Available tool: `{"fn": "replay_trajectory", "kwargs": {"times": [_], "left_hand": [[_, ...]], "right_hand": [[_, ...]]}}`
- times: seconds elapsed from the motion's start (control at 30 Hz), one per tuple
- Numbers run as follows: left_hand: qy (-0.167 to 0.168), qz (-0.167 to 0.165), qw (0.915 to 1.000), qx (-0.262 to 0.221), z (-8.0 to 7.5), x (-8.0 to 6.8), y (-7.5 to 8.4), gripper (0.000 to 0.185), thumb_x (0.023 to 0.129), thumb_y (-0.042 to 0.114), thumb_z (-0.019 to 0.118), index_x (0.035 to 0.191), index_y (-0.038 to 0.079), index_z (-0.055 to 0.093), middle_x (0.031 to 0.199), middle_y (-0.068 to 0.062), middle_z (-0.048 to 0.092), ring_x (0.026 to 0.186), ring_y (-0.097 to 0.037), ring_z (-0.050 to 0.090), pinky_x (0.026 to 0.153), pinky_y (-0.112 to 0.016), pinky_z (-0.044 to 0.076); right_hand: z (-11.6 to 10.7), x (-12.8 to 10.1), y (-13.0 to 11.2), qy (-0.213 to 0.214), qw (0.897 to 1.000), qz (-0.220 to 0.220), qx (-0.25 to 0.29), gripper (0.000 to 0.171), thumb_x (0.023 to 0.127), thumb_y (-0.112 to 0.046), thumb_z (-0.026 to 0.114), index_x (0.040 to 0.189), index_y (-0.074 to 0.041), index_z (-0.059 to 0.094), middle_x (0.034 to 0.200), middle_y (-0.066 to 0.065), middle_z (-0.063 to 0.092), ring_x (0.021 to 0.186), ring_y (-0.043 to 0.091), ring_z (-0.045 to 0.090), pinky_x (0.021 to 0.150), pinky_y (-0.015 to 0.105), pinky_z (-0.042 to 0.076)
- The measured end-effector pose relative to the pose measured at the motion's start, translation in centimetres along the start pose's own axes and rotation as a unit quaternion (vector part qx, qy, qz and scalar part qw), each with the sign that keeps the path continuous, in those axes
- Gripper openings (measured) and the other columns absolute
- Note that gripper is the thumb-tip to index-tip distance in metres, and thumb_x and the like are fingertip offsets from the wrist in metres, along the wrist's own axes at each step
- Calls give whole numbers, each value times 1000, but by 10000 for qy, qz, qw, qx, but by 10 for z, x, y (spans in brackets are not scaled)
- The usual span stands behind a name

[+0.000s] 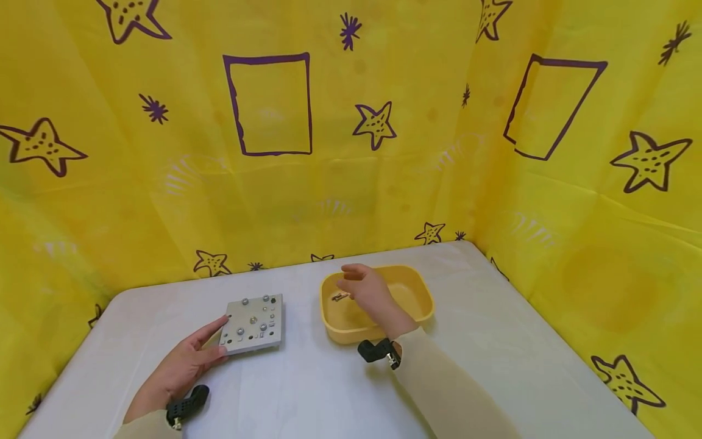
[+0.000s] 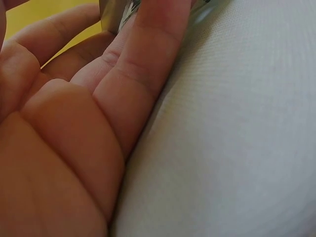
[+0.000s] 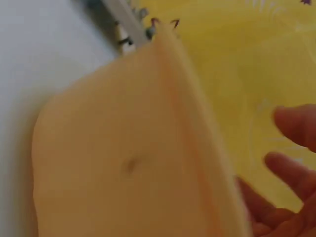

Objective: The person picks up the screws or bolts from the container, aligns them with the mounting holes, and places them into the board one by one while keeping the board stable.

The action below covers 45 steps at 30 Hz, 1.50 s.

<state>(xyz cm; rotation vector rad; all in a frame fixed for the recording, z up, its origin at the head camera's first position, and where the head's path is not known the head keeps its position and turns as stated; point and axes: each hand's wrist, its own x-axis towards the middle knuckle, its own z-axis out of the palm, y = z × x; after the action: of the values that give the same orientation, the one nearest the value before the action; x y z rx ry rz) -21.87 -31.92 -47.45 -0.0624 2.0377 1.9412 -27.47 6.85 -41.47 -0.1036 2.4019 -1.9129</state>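
Two hands are working at once. From the head view, my left hand [image 1: 183, 364] is lying on the white table [image 1: 307, 390] with fingers straight, its tips touching the near-left edge of the grey metal plate [image 1: 253, 323], which is studded with screws and holes. My right hand [image 1: 368, 294] is hovering over the yellow tray [image 1: 408, 291], fingers loosely bent, and a small dark part [image 1: 340, 297] is lying in the tray just beside my fingertips; I'm not gripping it as far as I can tell.

On the left wrist view, my fingers [image 2: 148, 59] are stretching out flat on the table, with a sliver of the plate's edge [image 2: 114, 15] at their tips.

On the right wrist view, everything is blurring: the tray's rim [image 3: 182, 98] is filling the frame and my fingers [image 3: 291, 173] are showing relaxed and apart, holding nothing.

I judge this to be the picking step: next I'm needing a fine pinch on that small part while the left hand steadies the plate.
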Motion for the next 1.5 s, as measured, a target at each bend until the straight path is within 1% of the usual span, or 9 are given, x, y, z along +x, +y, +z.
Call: {"fn": "replay_trajectory", "kwargs": {"times": [0.2, 0.3, 0.5, 0.63, 0.77, 0.93, 1.1, 1.27, 1.5], "left_hand": [[16, 24, 10000, -34, -2, 1, -1, 83, 91, 12, 73, 159, 14, 26, 164, -17, 11, 126, -19, 50, 99, -35, 48], [35, 13, 10000, -52, -2, 1, -3, 83, 91, 12, 73, 159, 14, 26, 164, -17, 11, 126, -19, 50, 99, -35, 48], [55, 17, 10000, -19, -1, 1, -4, 82, 92, 10, 73, 159, 14, 26, 164, -18, 13, 125, -18, 51, 99, -34, 49], [18, 53, 10000, -2, -1, 2, -4, 80, 93, 10, 71, 159, 13, 26, 164, -18, 11, 125, -17, 51, 98, -34, 49], [-16, 71, 10000, -13, -2, 1, -4, 79, 94, 9, 70, 159, 13, 25, 164, -19, 11, 125, -17, 51, 98, -34, 49], [-11, 76, 10000, -60, -1, 1, -3, 80, 93, 7, 69, 159, 11, 25, 164, -19, 11, 124, -17, 52, 98, -35, 49], [1, 102, 9999, -56, 0, 1, -4, 80, 93, 7, 70, 159, 11, 25, 164, -19, 11, 124, -19, 53, 98, -36, 49], [-3, 110, 9999, -32, 0, 1, -5, 81, 92, 7, 71, 159, 11, 26, 164, -19, 10, 125, -20, 53, 98, -36, 49], [-26, 138, 9999, -16, -1, 1, -5, 81, 92, 8, 71, 159, 11, 25, 163, -19, 12, 123, -19, 53, 98, -35, 49]], "right_hand": [[-4, 6, 19, -569, 9886, 145, -1385, 59, 87, -21, 78, 140, -11, 57, 137, 21, 53, 117, 35, 54, 95, 48, 49], [-4, 8, 25, -832, 9815, 66, -1720, 63, 84, -20, 80, 142, -9, 55, 138, 20, 53, 121, 34, 51, 100, 48, 45], [-3, 9, 30, -1232, 9681, 122, -2178, 70, 81, -27, 83, 144, -15, 54, 143, 7, 53, 130, 29, 46, 110, 48, 34], [0, 13, 32, -1492, 9458, -95, -2883, 70, 82, -31, 82, 145, -17, 54, 146, 7, 50, 137, 30, 38, 114, 48, 28], [4, 15, 33, -1549, 9186, -153, -3632, 66, 84, -36, 80, 144, -23, 55, 148, 15, 43, 135, 37, 36, 110, 53, 31], [7, 14, 33, -1524, 9105, 101, -3842, 60, 84, -37, 79, 140, -30, 59, 148, 14, 40, 124, 35, 41, 102, 55, 38], [8, 17, 36, -1475, 8958, -238, -4186, 50, 85, -33, 77, 133, -27, 64, 138, 12, 47, 117, 31, 45, 99, 49, 41], [9, 16, 35, -1314, 8820, -764, -4461, 35, 86, -24, 74, 120, -19, 71, 116, 5, 56, 103, 23, 50, 95, 38, 43], [10, 17, 32, -1297, 8522, -1396, -4872, 21, 85, -8, 66, 100, -16, 77, 90, -4, 65, 83, 16, 53, 81, 29, 48]]}}
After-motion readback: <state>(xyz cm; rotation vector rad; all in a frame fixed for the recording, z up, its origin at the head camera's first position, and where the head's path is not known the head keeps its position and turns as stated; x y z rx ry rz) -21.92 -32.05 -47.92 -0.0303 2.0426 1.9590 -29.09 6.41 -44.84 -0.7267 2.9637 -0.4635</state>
